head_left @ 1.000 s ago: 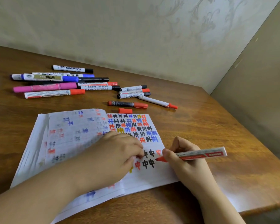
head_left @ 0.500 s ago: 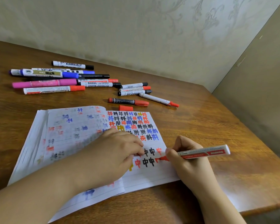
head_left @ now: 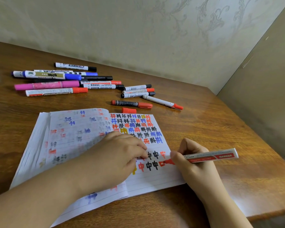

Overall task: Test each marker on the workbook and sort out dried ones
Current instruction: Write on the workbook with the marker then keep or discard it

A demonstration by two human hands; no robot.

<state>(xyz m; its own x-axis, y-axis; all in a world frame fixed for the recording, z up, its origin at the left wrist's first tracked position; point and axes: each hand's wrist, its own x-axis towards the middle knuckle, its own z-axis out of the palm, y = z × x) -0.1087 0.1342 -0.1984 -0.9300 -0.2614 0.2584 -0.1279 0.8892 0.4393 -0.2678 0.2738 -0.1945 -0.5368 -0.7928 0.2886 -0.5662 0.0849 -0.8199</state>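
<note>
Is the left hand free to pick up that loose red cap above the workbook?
Probably not at once: the left hand presses the workbook flat. The red cap lies unobstructed on the table just beyond the page, so lifting the hand would likely suffice.

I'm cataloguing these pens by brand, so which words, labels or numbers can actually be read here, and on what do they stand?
"WHITEBOARD MARKER", upside down: black-capped marker in the pile.
"WHITEBOARD MARKER", upside down: blue-capped marker further back.
"MARKER", white on a red band: marker in the right hand's grip.
"中" and similar characters, handwritten in red, black, blue and yellow: workbook.
Barcodes and the other pens' labels: too small or blurred to read.
</note>
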